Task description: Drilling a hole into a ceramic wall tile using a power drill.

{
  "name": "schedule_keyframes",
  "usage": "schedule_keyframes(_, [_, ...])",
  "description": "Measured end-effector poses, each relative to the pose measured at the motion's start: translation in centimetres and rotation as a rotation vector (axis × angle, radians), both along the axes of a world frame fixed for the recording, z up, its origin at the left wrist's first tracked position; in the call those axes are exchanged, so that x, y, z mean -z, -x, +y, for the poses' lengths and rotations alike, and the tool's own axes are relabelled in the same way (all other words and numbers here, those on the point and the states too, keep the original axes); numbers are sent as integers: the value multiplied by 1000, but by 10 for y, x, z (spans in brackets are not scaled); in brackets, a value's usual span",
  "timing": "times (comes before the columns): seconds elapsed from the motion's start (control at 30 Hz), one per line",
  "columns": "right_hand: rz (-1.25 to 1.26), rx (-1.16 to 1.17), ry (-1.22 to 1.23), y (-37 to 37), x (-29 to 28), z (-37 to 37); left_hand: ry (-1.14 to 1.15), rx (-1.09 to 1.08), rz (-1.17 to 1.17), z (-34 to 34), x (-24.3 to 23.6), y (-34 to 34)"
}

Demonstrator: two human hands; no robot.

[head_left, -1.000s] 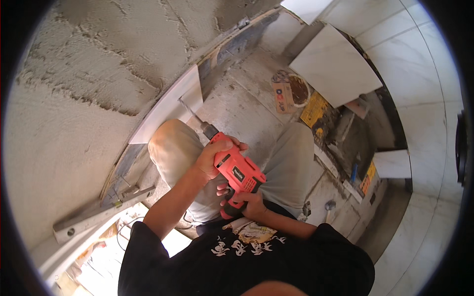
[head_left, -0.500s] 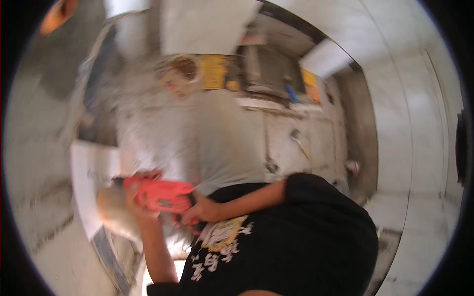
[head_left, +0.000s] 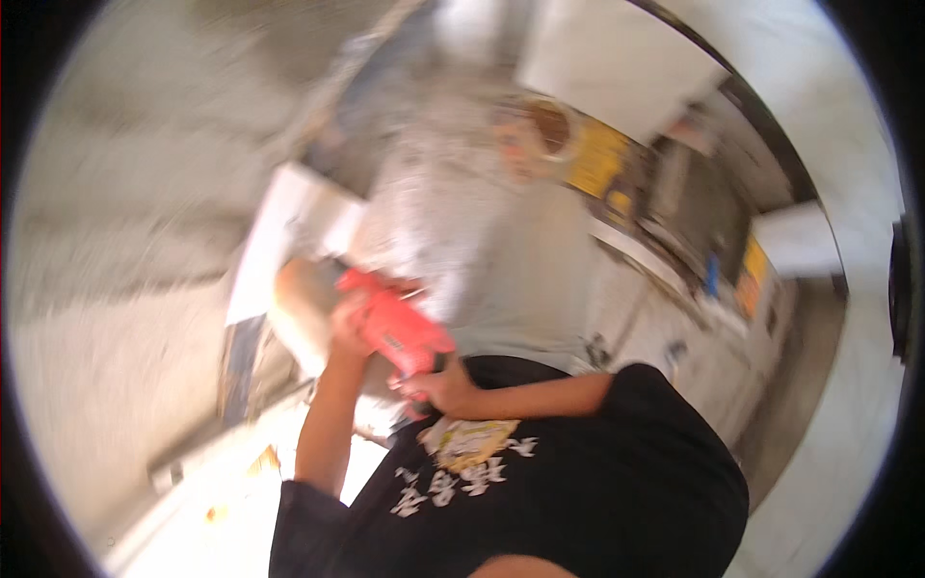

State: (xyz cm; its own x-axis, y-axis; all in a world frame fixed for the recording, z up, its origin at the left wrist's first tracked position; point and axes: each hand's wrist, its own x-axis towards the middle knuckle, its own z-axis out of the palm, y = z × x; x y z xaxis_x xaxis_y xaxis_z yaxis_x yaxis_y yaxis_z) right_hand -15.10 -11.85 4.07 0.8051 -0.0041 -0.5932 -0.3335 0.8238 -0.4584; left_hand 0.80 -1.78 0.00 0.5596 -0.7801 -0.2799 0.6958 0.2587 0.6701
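A red power drill (head_left: pixel 405 332) with a dark chuck is held in front of my body, its chuck end pointing up and to the left. My left hand (head_left: pixel 349 329) wraps round the front of the drill, close behind the chuck. At the rear, my right hand (head_left: pixel 445 387) grips the handle, its fingers partly hidden. Beyond the chuck, a white panel (head_left: pixel 287 226) stands at the left; whether the drill touches it cannot be told. My legs, in light trousers (head_left: pixel 535 275), are on both sides of the drill. The picture is blurred by motion.
A round tub with brown contents (head_left: pixel 549 130) stands on the dusty floor (head_left: pixel 434 159) ahead. Beside it are a yellow printed piece (head_left: pixel 599 159), a dark grey slab (head_left: pixel 699 197) and a small blue thing (head_left: pixel 711 276). A rough wall (head_left: pixel 135 250) rises at the left; brightness fills the lower left.
My view has swung, so the surroundings appear turned clockwise and farther right. The drill stays in both hands and now slants more, its chuck end higher in the picture.
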Motion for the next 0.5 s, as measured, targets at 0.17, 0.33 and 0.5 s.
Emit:
schedule_keyframes(0.17, [-134, -56, 57, -2, 4, -4, 170, -50, 194, -7, 0, -5])
schedule_keyframes(0.33, [-159, -114, 95, -8, -8, -7, 202, -19, 183, -2, 8, -9])
schedule_keyframes(0.5, [-160, -132, 145, -8, -5, -9, 244, -7, 204, -7, 10, -11])
